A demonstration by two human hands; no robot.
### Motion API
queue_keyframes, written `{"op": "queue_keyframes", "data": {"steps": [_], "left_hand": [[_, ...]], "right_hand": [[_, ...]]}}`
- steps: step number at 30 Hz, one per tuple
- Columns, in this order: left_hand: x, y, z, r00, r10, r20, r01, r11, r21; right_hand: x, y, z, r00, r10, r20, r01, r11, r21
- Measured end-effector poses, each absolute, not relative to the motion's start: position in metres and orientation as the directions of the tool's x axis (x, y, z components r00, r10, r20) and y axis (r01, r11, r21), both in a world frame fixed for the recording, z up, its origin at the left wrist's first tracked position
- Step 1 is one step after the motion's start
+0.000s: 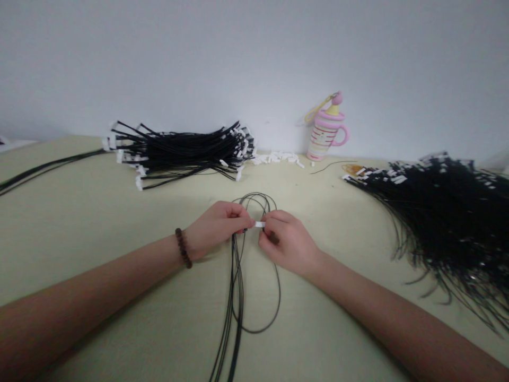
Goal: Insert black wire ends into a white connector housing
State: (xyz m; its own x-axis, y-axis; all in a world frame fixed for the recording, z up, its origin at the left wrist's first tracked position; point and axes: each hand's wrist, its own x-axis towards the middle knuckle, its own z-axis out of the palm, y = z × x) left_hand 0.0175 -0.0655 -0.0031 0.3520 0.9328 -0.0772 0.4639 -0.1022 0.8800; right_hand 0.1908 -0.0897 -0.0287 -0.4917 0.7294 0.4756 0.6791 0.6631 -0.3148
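Near the middle of the table, my left hand point(226, 223) and my right hand point(284, 236) face each other with fingers pinched. Between their fingertips shows a small white connector point(259, 224). My right fingers close on its right end, and my left fingertips meet its left end. Thin black wires point(238, 281) run from below my left hand toward the front edge. One wire makes a wide loop below the hands, and more loops curve just beyond them. The exact hold of my left fingers on wire or connector is hard to make out.
A bundle of black cables point(186, 148) with white ends lies at the back left. Loose white connectors point(278, 157) and a pink striped cup point(323, 135) stand along the wall. A large heap of black wires point(449, 212) covers the right side.
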Motion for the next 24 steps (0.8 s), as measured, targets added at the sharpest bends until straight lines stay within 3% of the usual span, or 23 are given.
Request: {"op": "queue_keyframes", "data": {"steps": [24], "left_hand": [[0.0189, -0.0676, -0.0022, 0.339, 0.939, -0.062, 0.471, -0.112, 0.875]], "right_hand": [[0.1911, -0.09, -0.0281, -0.503, 0.739, 0.448, 0.683, 0.657, -0.318]]}}
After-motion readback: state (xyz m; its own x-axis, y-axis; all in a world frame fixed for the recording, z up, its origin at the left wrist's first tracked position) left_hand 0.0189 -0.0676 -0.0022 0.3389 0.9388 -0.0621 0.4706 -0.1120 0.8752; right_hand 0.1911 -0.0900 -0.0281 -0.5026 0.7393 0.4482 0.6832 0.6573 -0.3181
